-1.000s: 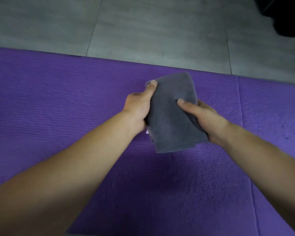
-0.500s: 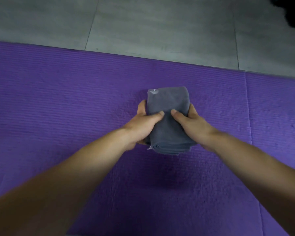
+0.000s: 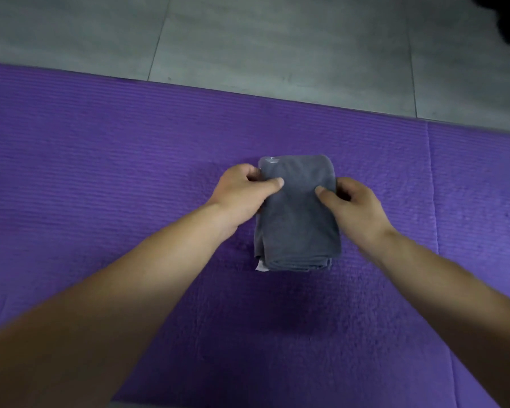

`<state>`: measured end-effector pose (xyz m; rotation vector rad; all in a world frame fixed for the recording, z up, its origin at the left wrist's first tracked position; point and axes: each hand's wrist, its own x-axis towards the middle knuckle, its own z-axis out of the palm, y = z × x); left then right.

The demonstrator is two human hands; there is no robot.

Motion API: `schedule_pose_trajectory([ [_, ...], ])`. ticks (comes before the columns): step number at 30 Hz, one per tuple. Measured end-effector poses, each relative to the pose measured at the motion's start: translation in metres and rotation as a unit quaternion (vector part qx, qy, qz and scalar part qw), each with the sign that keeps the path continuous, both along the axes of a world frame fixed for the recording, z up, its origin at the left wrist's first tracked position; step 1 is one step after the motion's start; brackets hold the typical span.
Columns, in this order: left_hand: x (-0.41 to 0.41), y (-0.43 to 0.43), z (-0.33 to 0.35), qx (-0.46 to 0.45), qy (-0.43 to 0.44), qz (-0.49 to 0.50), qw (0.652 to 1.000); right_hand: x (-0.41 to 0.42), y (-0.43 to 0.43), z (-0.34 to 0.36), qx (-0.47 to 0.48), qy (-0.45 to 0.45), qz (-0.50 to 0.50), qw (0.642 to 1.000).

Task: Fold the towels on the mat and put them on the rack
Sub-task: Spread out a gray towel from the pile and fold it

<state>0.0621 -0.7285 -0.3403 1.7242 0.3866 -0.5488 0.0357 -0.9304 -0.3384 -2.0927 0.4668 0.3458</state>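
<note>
Layers of the folded grey towel (image 3: 298, 219), lying on the purple mat (image 3: 100, 172) with the left hand (image 3: 242, 195) and right hand (image 3: 355, 209) gripping its 2 long sides, fingers (image 3: 251, 172) curled round the edges, may slide apart on lifting if lower folds escape; their tips underneath are hidden, and no rack shows.

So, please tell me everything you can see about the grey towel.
The grey towel is folded into a thick, layered rectangle of soft terry-like cloth, lying flat on the purple mat. Stacked fold edges and a small white tag face the person. The left hand and right hand grip its sides.
</note>
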Motion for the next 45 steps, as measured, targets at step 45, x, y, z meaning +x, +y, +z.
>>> schedule_pose_trajectory([
  [45,0.056,-0.014,-0.010,0.103,0.043,-0.074,0.991,0.061,-0.019,-0.020,0.150,0.039,-0.012,0.988],
])
